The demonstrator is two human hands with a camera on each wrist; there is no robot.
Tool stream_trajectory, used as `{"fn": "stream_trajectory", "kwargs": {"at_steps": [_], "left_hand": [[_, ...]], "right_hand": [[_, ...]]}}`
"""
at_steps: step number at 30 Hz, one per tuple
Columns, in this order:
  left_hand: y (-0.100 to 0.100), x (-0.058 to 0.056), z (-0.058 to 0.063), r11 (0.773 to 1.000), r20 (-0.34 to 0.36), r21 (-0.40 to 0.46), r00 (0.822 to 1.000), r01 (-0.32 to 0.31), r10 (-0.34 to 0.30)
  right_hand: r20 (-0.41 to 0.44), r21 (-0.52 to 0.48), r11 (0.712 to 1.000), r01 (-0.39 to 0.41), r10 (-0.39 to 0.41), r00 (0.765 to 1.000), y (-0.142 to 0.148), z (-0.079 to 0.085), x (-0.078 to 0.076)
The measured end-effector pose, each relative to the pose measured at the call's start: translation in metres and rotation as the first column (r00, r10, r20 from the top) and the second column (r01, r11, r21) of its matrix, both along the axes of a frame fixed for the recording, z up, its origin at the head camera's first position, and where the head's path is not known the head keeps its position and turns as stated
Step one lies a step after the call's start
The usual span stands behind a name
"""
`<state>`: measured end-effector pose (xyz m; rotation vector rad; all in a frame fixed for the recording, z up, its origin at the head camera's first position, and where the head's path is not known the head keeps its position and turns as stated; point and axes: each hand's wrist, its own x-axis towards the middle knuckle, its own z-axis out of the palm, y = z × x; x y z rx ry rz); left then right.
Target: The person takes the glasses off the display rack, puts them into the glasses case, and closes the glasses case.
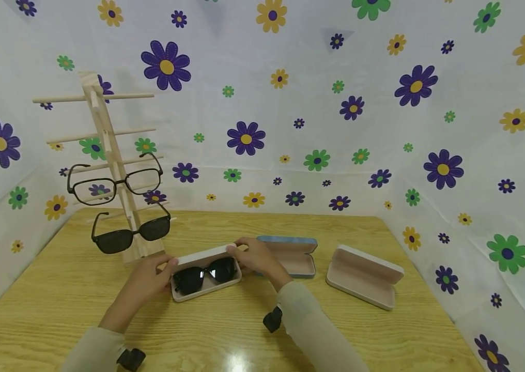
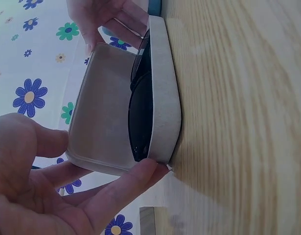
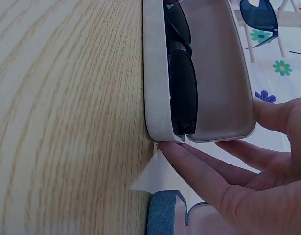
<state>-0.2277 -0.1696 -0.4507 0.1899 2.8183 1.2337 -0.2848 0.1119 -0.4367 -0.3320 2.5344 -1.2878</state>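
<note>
A white eyeglass case (image 1: 206, 293) with a pinkish lining lies open on the table. Dark sunglasses (image 1: 204, 275) rest inside it, lenses facing me. My left hand (image 1: 148, 279) holds the case's left end, thumb at the lid's edge and fingers against the end of the base. At the opposite end, my right hand (image 1: 259, 258) grips likewise; in the right wrist view its thumb touches the lid (image 3: 223, 73) while a fingertip meets the base's corner. Just behind the right hand lies an open blue eyeglass case (image 1: 306, 264), partly covered by that hand.
A wooden display rack (image 1: 104, 129) stands at the left, carrying black-framed eyeglasses (image 1: 116, 185) and, lower down, another pair of sunglasses (image 1: 134, 235). One more open white case (image 1: 360, 281) lies on the right of the wooden table (image 1: 225, 336). Flowered cloth (image 1: 262, 103) surrounds the table's back and sides.
</note>
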Motion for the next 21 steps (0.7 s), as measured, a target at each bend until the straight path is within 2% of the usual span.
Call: {"fn": "stream_trajectory", "kwargs": {"at_steps": [5,10,21], "left_hand": [[-0.0013,0.0002,-0.0008,0.999,-0.028,-0.037,1.0,0.011,-0.013],[-0.0017,0.0021,-0.0015,1.0,-0.04,-0.014,0.999,0.028,-0.029],[0.0018,0.0079,0.0021,0.999,0.032,0.032,0.999,-0.006,0.005]], "right_hand": [[0.007,-0.018,1.0,-0.003,0.003,1.0,0.0011,-0.0013,0.0015],[0.02,-0.081,0.997,-0.008,0.009,1.0,0.0026,-0.0041,0.0023],[0.045,-0.125,0.992,-0.022,0.028,0.999,0.006,-0.0056,0.0038]]}}
